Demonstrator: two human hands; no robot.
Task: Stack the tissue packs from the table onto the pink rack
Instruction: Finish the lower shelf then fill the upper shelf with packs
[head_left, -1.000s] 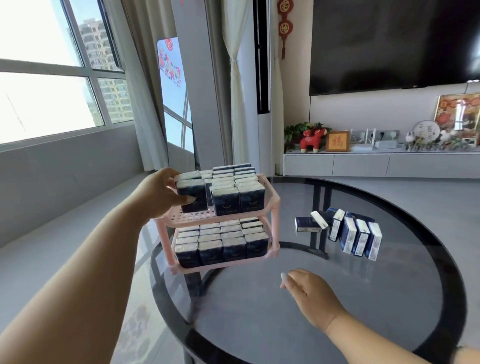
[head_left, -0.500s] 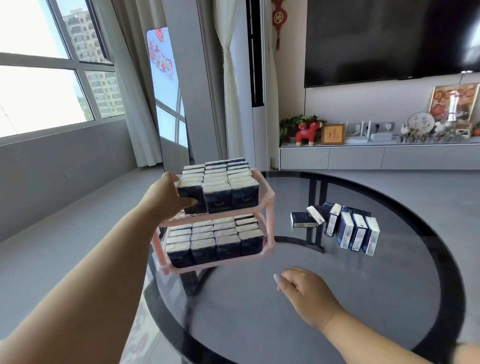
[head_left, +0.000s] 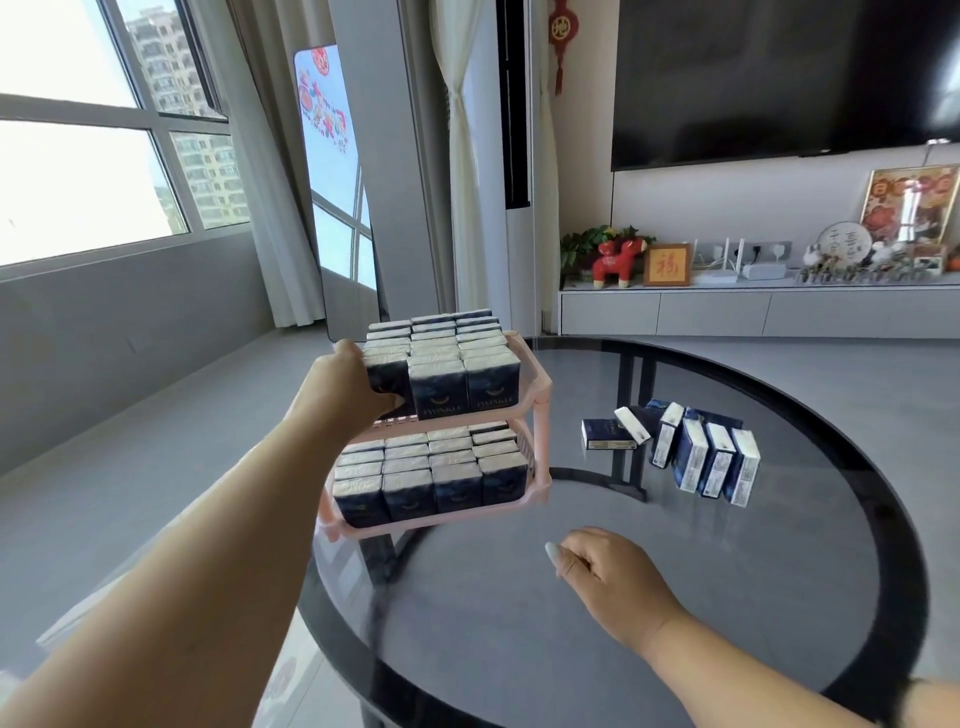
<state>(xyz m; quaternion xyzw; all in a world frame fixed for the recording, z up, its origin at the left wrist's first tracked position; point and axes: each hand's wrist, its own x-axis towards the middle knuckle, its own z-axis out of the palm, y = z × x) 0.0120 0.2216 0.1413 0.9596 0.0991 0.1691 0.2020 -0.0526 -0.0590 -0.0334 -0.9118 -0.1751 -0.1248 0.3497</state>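
Now your left hand (head_left: 345, 392) grasps a tissue pack (head_left: 388, 382) on the pink rack's (head_left: 540, 395) top tier. Your right hand (head_left: 608, 577) hovers above the counter (head_left: 519, 623), loosely curled, grip holding nothing.

I see a dark television (head_left: 779, 78) on the far wall, and below it a low grey cabinet (head_left: 727, 312) carrying a red toy horse (head_left: 618, 259), a small framed picture (head_left: 667, 265) and a plant (head_left: 582, 247). On the left, a big window (head_left: 93, 156) with pale curtains (head_left: 462, 156).

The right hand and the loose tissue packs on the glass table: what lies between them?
Only bare dark glass table lies between the right hand and the loose navy-and-white tissue packs, in the head view.
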